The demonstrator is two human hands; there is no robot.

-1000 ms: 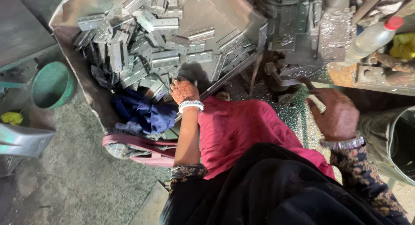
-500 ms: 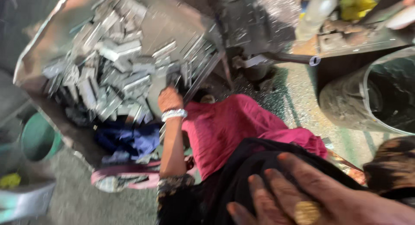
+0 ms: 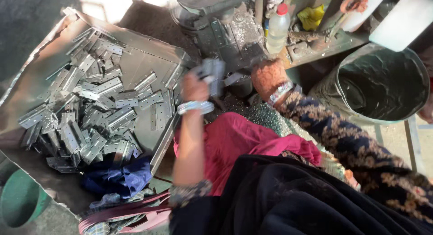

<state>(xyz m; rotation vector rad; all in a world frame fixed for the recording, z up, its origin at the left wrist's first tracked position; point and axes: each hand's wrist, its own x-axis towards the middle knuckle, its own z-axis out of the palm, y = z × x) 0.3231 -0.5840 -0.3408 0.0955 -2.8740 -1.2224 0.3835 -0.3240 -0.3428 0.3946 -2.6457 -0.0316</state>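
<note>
Crowding left hand point(image 3: 195, 87): hinge pile point(image 3: 90, 113), machine point(image 3: 225, 32), bottle point(image 3: 276, 28), drum point(image 3: 379, 83).

1. One view only — a head-worn camera looking steeply down over the wearer's lap.
2. It faces forward toward a metal tray point(image 3: 149, 59) and a machine base point(image 3: 234, 32) — both close, within arm's reach.

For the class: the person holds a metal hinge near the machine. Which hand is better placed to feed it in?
Probably the left hand: it already grips the metal hinge beside the machine. The right hand reaches toward the machine, apparently empty.
</note>
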